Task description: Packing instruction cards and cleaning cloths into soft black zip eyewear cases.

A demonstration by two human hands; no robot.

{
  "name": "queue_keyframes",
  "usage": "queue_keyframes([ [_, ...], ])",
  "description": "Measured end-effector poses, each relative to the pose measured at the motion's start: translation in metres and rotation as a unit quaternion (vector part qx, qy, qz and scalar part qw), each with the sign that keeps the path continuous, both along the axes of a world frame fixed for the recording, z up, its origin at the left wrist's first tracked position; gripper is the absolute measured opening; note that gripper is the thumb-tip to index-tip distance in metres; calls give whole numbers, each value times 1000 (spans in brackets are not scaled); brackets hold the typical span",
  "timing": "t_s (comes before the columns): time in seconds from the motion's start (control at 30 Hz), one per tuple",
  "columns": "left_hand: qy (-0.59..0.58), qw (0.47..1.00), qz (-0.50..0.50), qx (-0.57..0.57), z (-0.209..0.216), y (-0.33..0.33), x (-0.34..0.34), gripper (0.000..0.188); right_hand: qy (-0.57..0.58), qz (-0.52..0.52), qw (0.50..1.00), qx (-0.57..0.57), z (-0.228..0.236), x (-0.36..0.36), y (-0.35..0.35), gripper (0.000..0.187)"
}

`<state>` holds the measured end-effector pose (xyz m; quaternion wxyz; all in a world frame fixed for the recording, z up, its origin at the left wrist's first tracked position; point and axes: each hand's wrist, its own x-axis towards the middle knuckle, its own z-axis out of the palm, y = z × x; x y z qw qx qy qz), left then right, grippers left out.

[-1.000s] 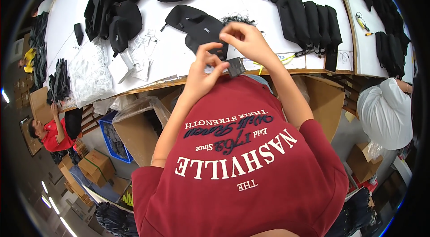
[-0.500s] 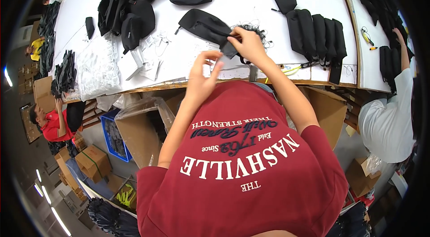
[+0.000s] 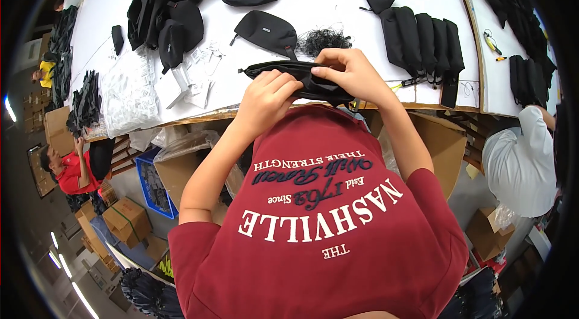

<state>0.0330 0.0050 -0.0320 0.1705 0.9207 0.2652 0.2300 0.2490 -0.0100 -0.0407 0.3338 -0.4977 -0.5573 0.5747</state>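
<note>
A black zip pouch point(image 3: 310, 85) is held at the table's near edge, its mouth spread open along the zip. My left hand point(image 3: 266, 99) grips the near left side of it, fingers curled over the rim. On the right, my right hand point(image 3: 357, 76) pinches the upper rim with thumb and fingers. The inside of the pouch is dark, and its contents cannot be made out. Just beyond lies another black pouch point(image 3: 265, 31), flat, with a small light mark and a side loop. A tangle of black thread point(image 3: 324, 41) sits beyond my right hand.
Several black pouches point(image 3: 184, 29) are heaped at the far left, and a row of them point(image 3: 422, 41) stands at the right. Clear plastic packets point(image 3: 129, 93) lie on the left of the white table point(image 3: 350, 14). Cardboard boxes point(image 3: 437, 144) stand below; people work at both sides.
My left hand, open and apart before, has closed on a pouch. My right hand has shifted slightly right and nearer. The opened pouch is now between both hands; another lies beyond, let go.
</note>
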Motion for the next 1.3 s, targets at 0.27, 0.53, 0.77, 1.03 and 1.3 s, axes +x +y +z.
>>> queue_keyframes([
  [0.27, -35, 999, 5, 14, 0, -9, -4, 32, -60, -83, 991, 84, 33, -8, -21, 17],
  [0.53, -56, 996, 38, 60, -1, -15, -5, 34, -26, -72, 995, 59, 32, -12, -28, 16],
  [0.77, -65, 993, 14, 99, -2, -16, -10, 36, -15, -67, 997, 28, 31, -10, -27, 16],
  [1.03, -60, 995, 10, 73, 0, -19, -6, 30, 24, -70, 997, 2, 26, -9, -28, 16],
  [1.3, -42, 998, 9, 48, 3, -20, -8, 29, 6, -74, 997, 13, 28, -11, -27, 17],
])
